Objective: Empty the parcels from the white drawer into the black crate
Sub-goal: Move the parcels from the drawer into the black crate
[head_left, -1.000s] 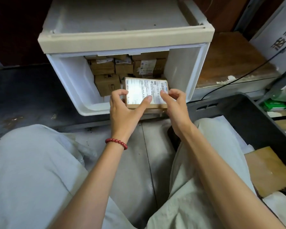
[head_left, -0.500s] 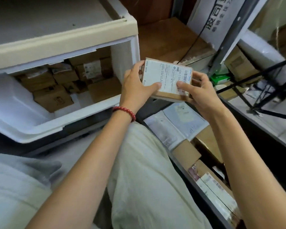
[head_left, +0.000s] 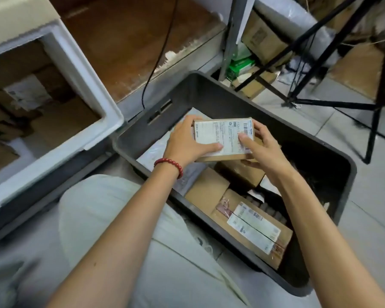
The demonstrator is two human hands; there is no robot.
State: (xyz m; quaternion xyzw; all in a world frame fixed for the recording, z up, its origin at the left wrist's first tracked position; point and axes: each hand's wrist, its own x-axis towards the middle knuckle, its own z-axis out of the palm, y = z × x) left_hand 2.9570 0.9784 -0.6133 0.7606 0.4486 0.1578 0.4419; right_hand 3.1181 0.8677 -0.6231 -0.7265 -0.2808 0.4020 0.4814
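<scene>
A: Grip status?
B: Left hand (head_left: 187, 143) and right hand (head_left: 262, 152) are both clasping one labelled parcel (head_left: 222, 136), thumbs lying on its white label, fingers wrapping its edges.
A: Parcel location?
B: It is sitting between the hands, over the inside of the black crate (head_left: 209, 90). Below the grip, other parcels (head_left: 251, 227) are lying in the crate; contact with them cannot be told. Left of the grip, the white drawer (head_left: 91, 85) is standing open, with brown boxes (head_left: 62, 121) showing inside.

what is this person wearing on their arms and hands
No sleeves or gloves show on either forearm. The left hand has a red bead bracelet round its wrist; the right hand wears nothing that shows.
</scene>
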